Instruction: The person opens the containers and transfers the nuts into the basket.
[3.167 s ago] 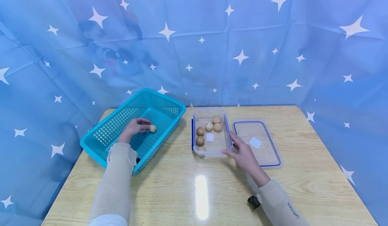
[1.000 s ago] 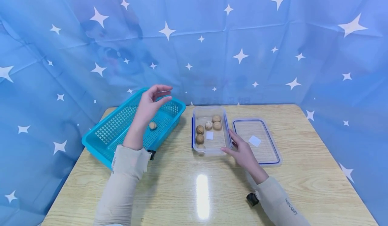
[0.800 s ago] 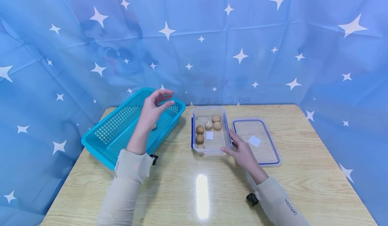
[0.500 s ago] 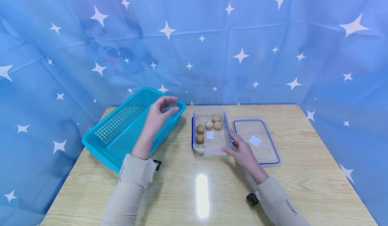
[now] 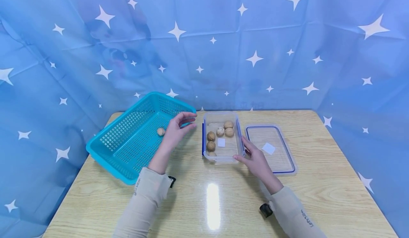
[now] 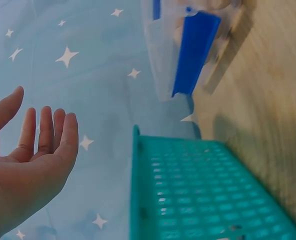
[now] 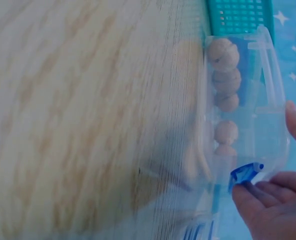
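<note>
My left hand (image 5: 175, 128) hovers over the right rim of the turquoise basket (image 5: 105, 153), between it and the clear plastic food container. Its fingers are loosely bent, and the left wrist view shows nothing in the palm (image 6: 33, 175). One walnut (image 5: 161, 131) lies in the basket, left of that hand. My right hand (image 5: 257, 161) holds the food container (image 5: 231, 149) at its front right corner, thumb at the front rim and fingers along the side. Several walnuts (image 5: 211, 146) lie inside the container. In the right wrist view, the fingertips meet a blue latch (image 7: 245, 173).
The container's lid (image 5: 274, 160), with a blue seal and a white label (image 5: 268, 148), lies on the wooden table (image 5: 185, 202) to the right. A blue star-patterned curtain (image 5: 204, 25) hangs behind the table. Black wrist cameras (image 5: 266, 210) jut from the sleeves.
Earlier, my left fingers were at the walnut in the basket. That hand has since risen without it, then come down and right toward the container. My right hand stays on the container.
</note>
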{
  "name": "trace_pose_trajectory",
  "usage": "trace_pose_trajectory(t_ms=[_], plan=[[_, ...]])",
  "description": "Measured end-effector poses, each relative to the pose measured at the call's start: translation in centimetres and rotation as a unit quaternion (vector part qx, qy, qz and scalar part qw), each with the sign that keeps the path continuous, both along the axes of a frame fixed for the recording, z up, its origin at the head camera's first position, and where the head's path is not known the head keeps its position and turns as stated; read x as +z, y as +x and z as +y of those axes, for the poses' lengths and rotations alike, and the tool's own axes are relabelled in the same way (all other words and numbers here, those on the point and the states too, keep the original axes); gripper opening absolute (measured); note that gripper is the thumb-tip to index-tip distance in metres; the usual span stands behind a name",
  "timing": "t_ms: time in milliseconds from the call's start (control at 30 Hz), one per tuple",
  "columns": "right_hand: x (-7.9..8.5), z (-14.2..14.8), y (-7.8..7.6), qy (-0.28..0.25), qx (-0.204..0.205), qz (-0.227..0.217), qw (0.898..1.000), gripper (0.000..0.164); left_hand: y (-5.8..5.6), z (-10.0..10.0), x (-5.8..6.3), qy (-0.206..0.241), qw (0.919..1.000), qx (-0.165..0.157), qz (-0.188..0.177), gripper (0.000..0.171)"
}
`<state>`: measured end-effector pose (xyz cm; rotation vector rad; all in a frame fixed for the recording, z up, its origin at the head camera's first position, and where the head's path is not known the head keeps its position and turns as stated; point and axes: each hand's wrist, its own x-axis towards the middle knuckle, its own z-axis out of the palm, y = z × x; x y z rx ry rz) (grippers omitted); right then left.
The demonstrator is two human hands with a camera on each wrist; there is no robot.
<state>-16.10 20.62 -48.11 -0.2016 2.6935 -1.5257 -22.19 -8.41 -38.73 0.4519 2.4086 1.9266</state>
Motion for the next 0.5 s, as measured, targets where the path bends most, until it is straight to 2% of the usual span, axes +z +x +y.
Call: trace_pose_trajectory(t_ms=[233, 500], plan=[[0.1, 0.0, 0.0, -0.002, 0.000, 0.001, 1.000, 0.081, 0.2, 1.1, -1.8, 0.006, 0.9994, -0.014, -0.031, 0.034], [0.1, -0.1, 0.0, 0.000, -0.003, -0.001, 1.000, 0.080, 0.2, 2.6, -3.3, 0.018, 0.9985, -0.036, -0.039, 0.035]])
